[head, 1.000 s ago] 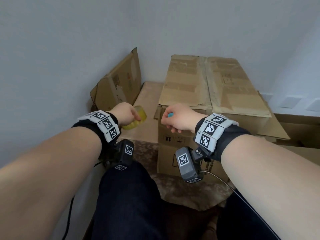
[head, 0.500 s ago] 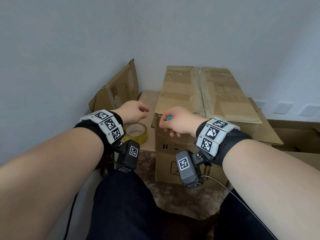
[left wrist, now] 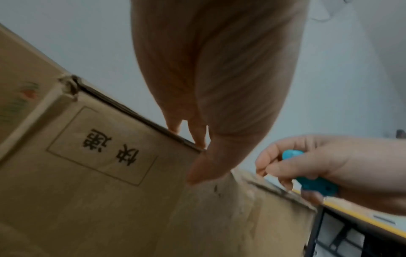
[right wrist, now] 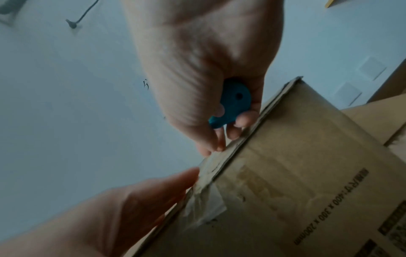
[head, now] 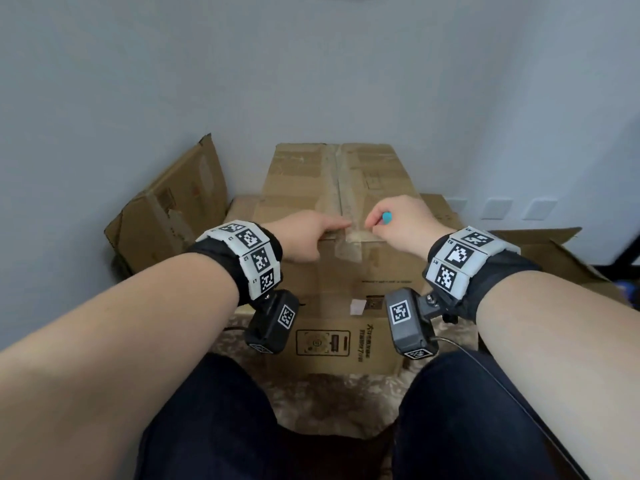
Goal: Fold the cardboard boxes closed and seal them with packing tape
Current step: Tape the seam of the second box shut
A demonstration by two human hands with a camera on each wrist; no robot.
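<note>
Cardboard, worn and brown, fills our view: the box (head: 332, 271) stands on the mottled cloth (head: 332, 403) in front of our knees, its top flaps folded shut and a strip of clear tape (head: 348, 237) running along their seam and down over the near edge. Our left hand (head: 311, 233) lies on that near edge just left of the tape, fingers straight and pressing, holding nothing. Our right hand (head: 398, 220), just right of the tape, is curled around a small blue cutter (head: 387, 217) while its fingertips pinch at the tape end.

We judge this box to be at the sealing step, flaps already closed. Next we likely need to smooth the tape end flat onto the box front, keeping the left hand firm so nothing lifts.

Print on the box front: "400 x 300 x 200mm" beside the tape, and a framed pair of Chinese characters left of it, seen upside down, "快递" as far as we can tell. The other labels blur.
</note>
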